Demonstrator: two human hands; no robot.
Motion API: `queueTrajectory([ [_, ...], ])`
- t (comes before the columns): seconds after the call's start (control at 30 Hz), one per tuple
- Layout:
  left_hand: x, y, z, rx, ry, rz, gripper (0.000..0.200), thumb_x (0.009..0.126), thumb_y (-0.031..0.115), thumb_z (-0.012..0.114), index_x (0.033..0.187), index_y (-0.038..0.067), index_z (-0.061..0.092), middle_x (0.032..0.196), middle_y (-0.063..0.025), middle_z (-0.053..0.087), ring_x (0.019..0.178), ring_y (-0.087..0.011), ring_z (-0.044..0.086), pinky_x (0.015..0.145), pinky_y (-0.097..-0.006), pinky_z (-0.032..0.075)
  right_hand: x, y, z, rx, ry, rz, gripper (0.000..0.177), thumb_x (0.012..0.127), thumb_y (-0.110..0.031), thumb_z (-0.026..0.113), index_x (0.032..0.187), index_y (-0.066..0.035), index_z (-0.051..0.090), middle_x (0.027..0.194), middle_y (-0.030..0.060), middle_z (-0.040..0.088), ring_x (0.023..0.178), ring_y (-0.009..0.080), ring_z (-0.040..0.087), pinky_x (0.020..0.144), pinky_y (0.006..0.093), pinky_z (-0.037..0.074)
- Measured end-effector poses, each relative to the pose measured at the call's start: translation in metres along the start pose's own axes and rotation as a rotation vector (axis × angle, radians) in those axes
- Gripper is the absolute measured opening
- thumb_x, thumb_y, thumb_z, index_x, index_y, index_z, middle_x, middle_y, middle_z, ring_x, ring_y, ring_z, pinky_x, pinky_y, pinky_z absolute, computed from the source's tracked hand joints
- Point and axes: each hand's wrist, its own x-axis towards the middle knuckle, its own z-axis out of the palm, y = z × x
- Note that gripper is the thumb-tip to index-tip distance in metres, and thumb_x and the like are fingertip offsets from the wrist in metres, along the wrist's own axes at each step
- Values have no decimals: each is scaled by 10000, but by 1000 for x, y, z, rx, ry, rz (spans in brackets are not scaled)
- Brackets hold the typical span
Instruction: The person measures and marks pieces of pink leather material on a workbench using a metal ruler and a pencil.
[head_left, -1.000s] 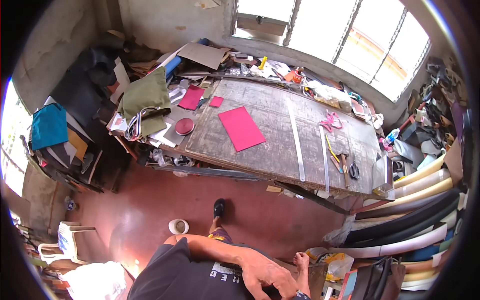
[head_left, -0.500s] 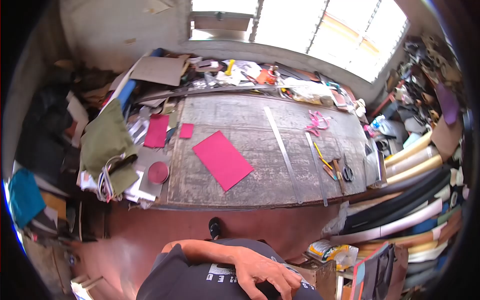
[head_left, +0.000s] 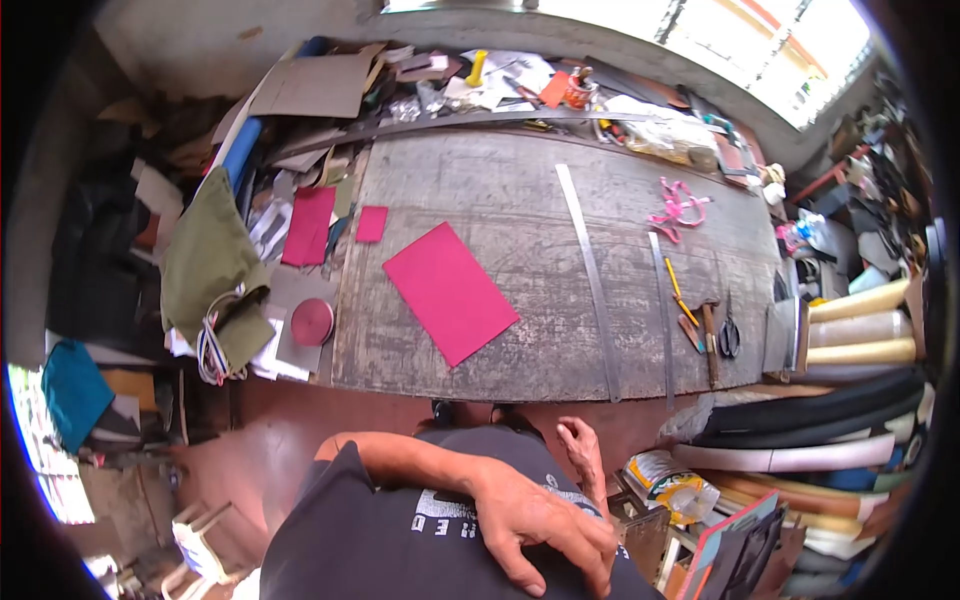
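Note:
My left hand [head_left: 545,528] rests across the front of my dark shirt, fingers apart and holding nothing. Below the table's front edge hangs my right hand [head_left: 583,455], its fingers loosely bent with nothing seen in them. A magenta rectangular sheet [head_left: 450,295] lies on the worn table [head_left: 520,370], with a small magenta piece [head_left: 371,224] behind it to the left. Two metal rulers, a long one [head_left: 587,270] and a shorter one [head_left: 662,310], lie to the right. Beyond them are a hammer [head_left: 710,340], black-handled scissors [head_left: 730,338], a yellow pencil-like tool [head_left: 677,285] and a tangled pink strip [head_left: 677,210].
A roll of dusky pink strap [head_left: 312,322], a folded magenta piece [head_left: 308,226] and an olive cloth bag [head_left: 208,265] sit at the left end. Clutter lines the back, with a long dark bar [head_left: 450,124] before it. Rolled materials [head_left: 800,425] are stacked at the right.
My view has shifted and I stand closer to the table, both shoes now at its edge. My right hand has come into sight; my left stays on my shirt.

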Motion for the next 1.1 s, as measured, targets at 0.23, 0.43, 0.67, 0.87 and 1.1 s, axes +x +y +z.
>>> queueTrajectory([
  [0.23, -81, -30, -85, 573, 606, -552, 388, 900, 214, 685, 1236, 39, 600, 1120, -139, 644, 1114, -307, 594, 964, -421, 456, 110, -83, -4, -117, -230, -214, 269, 903, -203, 670, 1083, -2, 670, 913, 148, 705, 838, 214, 679, 747, 328, 525],
  [0.43, -316, -91, -120, 1321, 1572, -1210, 445, 794, 211, 715, 1176, -1, 629, 1067, -212, 652, 953, -334, 645, 879, -404, 518, 176, -102, 34, -283, -81, -423, 341, 861, -186, 671, 1150, -10, 627, 974, 169, 648, 853, 301, 650, 780, 396, 529],
  [0.67, -381, -72, -130, 783, 2249, -1079, 652, 779, 232, 674, 1345, -27, 482, 1332, -263, 483, 1268, -406, 452, 1077, -424, 381, 212, -136, 98, -487, 66, -347, 576, 810, -230, 746, 1310, -35, 536, 1135, 220, 556, 1058, 377, 549, 909, 471, 468],
  [0.87, -424, -19, -189, 1583, 1914, -1266, 572, 799, 158, 671, 1313, -22, 497, 1264, -223, 531, 1214, -364, 495, 1022, -465, 409, 209, -153, 116, -669, 75, -271, 679, 757, -248, 806, 1323, -14, 512, 1149, 216, 544, 1082, 391, 513, 938, 489, 440],
  [1.1, -468, 20, -288, 1854, 1698, -1632, 501, 824, 154, 623, 1258, -58, 489, 1184, -198, 537, 1064, -338, 565, 911, -461, 470, 213, -153, 128, -579, 103, -253, 572, 713, -189, 822, 1190, -7, 564, 985, 184, 598, 964, 352, 564, 867, 456, 463],
])
